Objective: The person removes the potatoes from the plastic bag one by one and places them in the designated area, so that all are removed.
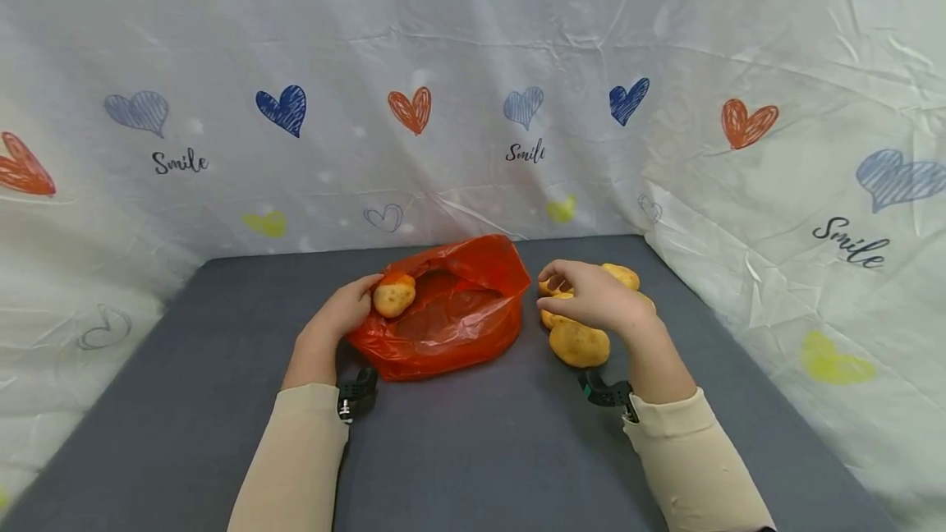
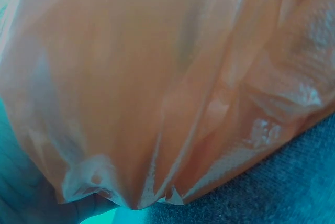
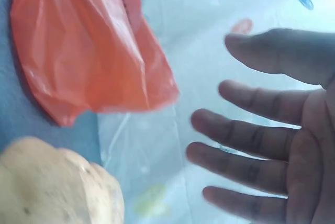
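A red plastic bag (image 1: 458,335) lies on the dark table with its mouth gaping. My left hand (image 1: 342,309) holds the bag's left rim; the thumb is hidden in the head view. One potato (image 1: 394,299) shows at that left end of the mouth, right beside the fingers. Up close, the bag (image 2: 157,88) fills most of the left wrist view. My right hand (image 1: 591,294) hovers over a group of several potatoes (image 1: 580,345) to the right of the bag. In the right wrist view, its fingers (image 3: 241,130) are spread and nothing is between them.
The dark grey table (image 1: 473,450) runs back to a white curtain (image 1: 473,39) printed with hearts and the word "Smile". The curtain also drapes along the right and left sides. Dark wrist cameras are strapped under both wrists.
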### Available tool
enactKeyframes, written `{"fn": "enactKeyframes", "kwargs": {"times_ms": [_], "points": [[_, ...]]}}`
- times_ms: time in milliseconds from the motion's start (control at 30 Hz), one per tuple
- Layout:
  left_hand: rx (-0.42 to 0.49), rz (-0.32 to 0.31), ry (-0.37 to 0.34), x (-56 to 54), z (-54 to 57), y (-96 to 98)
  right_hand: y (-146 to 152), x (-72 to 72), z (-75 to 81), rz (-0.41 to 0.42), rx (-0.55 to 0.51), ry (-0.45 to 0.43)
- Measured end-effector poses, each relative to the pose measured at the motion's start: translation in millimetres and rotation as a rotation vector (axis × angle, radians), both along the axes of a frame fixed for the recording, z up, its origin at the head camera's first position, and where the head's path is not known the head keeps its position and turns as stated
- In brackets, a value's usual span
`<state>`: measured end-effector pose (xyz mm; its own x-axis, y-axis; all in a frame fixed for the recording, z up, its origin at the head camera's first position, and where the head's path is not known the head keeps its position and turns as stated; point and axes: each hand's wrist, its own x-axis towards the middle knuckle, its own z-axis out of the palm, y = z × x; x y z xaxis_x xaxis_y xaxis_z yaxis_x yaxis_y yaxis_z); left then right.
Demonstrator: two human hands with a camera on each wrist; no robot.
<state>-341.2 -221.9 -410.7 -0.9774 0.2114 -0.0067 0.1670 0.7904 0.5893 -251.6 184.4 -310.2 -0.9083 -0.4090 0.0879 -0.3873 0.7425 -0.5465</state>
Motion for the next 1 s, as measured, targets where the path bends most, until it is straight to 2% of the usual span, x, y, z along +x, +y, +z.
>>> {"fn": "enactKeyframes", "kwargs": {"times_ms": [167, 667, 1000], "points": [[0.004, -0.007, 0.007, -0.4, -0.6, -0.8, -20, -0.6, -2.0, 0.03, -0.006, 0.024], [0.036, 0.003, 0.009, 5.1, 1.5, -2.2, -84, -16.1, -17.4, 0.146, 0.082, 0.11], [0.022, -0.001, 0.035, 0.5, 0.1, -4.1, -130, -28.1, -28.9, 0.173, 0.15, 0.09]]}}
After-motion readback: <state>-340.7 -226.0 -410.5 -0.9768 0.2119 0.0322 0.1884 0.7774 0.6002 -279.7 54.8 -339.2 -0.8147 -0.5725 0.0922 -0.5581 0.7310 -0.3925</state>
